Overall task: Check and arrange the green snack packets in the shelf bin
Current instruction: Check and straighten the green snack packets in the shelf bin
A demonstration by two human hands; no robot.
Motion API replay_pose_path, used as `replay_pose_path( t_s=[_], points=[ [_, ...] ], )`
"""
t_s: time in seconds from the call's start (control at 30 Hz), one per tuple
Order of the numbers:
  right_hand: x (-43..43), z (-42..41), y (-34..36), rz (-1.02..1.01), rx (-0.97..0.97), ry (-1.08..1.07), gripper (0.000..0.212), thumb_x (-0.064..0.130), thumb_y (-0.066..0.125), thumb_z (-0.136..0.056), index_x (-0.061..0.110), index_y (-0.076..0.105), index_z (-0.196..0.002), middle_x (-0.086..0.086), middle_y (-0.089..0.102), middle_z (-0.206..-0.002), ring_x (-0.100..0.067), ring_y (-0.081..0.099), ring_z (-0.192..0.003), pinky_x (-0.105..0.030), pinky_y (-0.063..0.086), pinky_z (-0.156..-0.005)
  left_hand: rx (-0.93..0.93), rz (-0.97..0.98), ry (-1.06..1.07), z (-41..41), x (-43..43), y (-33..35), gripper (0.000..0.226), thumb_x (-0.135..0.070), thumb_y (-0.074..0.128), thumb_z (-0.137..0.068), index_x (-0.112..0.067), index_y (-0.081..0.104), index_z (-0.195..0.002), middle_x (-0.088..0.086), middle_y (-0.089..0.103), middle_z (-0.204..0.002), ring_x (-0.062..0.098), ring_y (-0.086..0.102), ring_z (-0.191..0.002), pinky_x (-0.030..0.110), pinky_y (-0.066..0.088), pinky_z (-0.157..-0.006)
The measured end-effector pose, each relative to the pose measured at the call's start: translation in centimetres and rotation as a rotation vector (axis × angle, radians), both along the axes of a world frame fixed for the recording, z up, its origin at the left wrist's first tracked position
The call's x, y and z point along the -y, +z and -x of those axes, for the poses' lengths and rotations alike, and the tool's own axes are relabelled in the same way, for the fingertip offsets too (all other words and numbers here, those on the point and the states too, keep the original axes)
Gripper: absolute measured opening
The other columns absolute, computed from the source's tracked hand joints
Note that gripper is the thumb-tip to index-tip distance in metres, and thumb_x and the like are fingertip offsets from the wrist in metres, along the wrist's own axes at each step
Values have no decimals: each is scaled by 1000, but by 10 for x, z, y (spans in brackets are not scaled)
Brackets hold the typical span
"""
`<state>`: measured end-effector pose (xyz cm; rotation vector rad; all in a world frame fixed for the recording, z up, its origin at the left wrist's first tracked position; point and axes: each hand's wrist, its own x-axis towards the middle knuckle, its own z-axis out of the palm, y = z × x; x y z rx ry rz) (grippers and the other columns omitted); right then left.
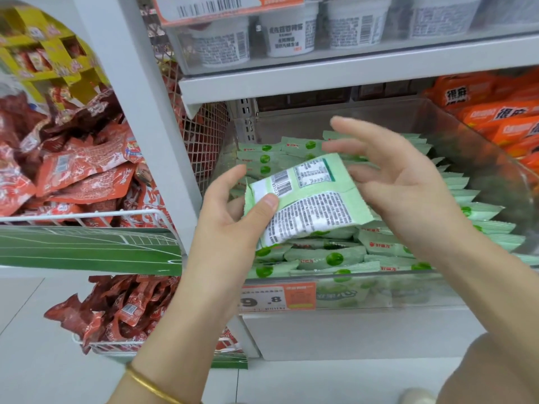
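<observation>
Pinched a pale green crinkle-edged foil snack packet (306, 199) at dead centre with the left hand (230, 211), thumb on the printed back, fingers curled behind, barcode and label turned up for reading. Held the right hand (402, 185) at 3 o'clock of that packet, fingers spread and gripping nothing; could not tell whether the palm touched the packet's edge. Raised the packet just above the clear plastic shelf bin (408, 290), over the other green packets (323, 258) inside. Found those along the bin's 3 o'clock side standing on edge in a neat file, and those toward 6 o'clock lying flat and overlapping. Judged the work partway through: one packet under check and not yet returned, the flat front heap likely left to straighten. Noted loose red foil packets (81, 170) in a wire basket at 9 o'clock.
</observation>
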<state>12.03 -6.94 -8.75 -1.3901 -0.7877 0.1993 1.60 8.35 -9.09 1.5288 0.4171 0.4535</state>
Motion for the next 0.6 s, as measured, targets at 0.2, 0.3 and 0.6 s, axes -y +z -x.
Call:
replay_pose_path(
  t_s=[0.2, 0.3, 0.6],
  points=[
    [-8, -3, -5, 174, 359, -130, 27, 12, 72, -72, 25, 69, -95, 5, 63, -116, -1, 58, -108, -17, 46, -91, 14, 43, 5, 2, 1, 11, 30, -28, 46, -97, -26, 45, -127, -4, 71, -96, 17, 71, -67, 27, 54, -59],
    [-10, -7, -4, 160, 317, -303, 22, 14, 72, -79, 33, 68, -89, 10, 68, -97, -4, 63, -90, -15, 48, -80, 35, -369, 148, 3, -5, 7, 22, -26, 37, -100, -28, 41, -121, -11, 59, -105, 11, 68, -71, 28, 53, -67],
    [-38, -16, -1, 300, 312, -412, 8, 25, 72, -81, 21, 71, -88, -1, 69, -78, -19, 61, -70, -41, 52, -70, -371, -1209, -14, -3, -2, -34, 71, -48, 12, -93, -3, 42, -138, 15, 40, -146, 27, 33, -137, 32, 15, -115]
  ],
)
